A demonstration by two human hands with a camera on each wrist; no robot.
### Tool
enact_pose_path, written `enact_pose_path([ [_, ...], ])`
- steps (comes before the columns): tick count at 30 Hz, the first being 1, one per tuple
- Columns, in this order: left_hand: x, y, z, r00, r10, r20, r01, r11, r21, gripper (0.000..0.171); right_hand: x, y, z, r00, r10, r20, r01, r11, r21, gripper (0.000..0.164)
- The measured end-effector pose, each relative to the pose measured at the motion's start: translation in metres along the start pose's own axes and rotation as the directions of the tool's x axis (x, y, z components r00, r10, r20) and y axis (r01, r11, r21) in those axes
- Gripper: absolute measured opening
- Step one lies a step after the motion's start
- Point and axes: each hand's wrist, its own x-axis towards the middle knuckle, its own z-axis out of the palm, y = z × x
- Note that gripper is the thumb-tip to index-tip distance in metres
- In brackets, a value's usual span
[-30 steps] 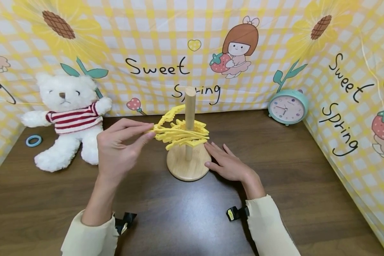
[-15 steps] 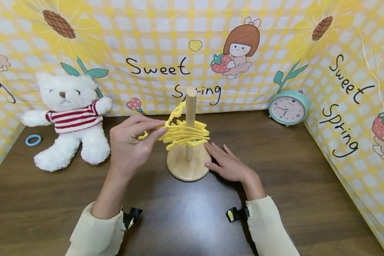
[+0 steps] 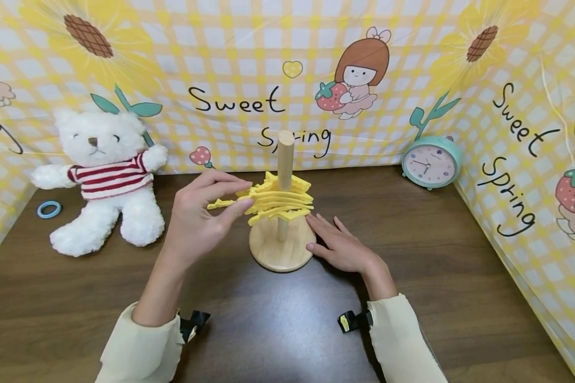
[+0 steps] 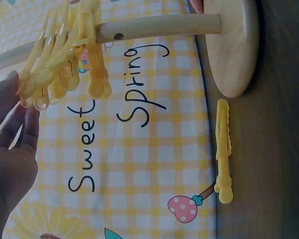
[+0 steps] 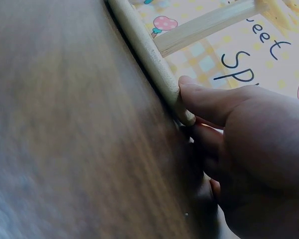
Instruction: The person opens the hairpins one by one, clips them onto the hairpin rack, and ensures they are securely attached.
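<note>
A wooden peg stand [image 3: 286,151] has several yellow banana hair clips [image 3: 287,205] stacked round its upright post. My left hand [image 3: 194,218] pinches the end of the uppermost banana hair clip [image 4: 29,92] between thumb and fingertips, left of the post. That clip encircles the post, its two toothed arms lying close together. At the stand's right, my right hand [image 3: 345,247] holds the rim of the round base [image 5: 154,64], thumb on top and fingers along the side. Another yellow clip [image 4: 223,154] lies on the table left of the stand, partly hidden behind the left hand in the head view.
A white teddy bear [image 3: 100,143] in a striped shirt sits at back left, with a light blue ring [image 3: 49,209] beside it. A mint alarm clock [image 3: 431,162] stands at back right. Checked cloth [image 3: 239,53] walls the wooden table [image 3: 259,319].
The left hand has moved right toward the post. The uppermost clip's raised far arm has come down, so the clip now closes round the post. The right hand stays on the base.
</note>
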Motion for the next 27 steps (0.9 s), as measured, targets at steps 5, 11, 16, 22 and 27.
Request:
enact_pose_path([
  [5, -0.003, -0.001, -0.002, 0.999, -0.021, 0.042, 0.021, 1.000, 0.003, 0.025, 0.000, 0.001, 0.001, 1.000, -0.003, 0.000, 0.003, 1.000, 0.006, 0.067],
  [11, -0.004, -0.002, -0.003, 0.999, -0.018, 0.046, 0.017, 1.000, 0.005, 0.025, 0.000, 0.000, 0.001, 1.000, -0.008, 0.001, 0.008, 1.000, 0.002, 0.068],
  [16, -0.004, -0.003, -0.005, 0.998, -0.031, 0.063, 0.031, 1.000, -0.003, 0.028, 0.000, 0.000, 0.001, 1.000, 0.000, 0.003, 0.000, 1.000, -0.001, 0.068],
  [22, -0.006, -0.009, -0.011, 0.992, -0.101, 0.079, 0.110, 0.987, -0.115, 0.041, 0.000, 0.000, 0.001, 1.000, 0.003, 0.001, -0.003, 1.000, 0.003, 0.068],
  [27, -0.011, -0.020, -0.015, 0.983, -0.178, 0.042, 0.182, 0.965, -0.189, 0.035, 0.000, 0.000, 0.000, 1.000, 0.005, 0.000, -0.005, 1.000, 0.000, 0.067],
])
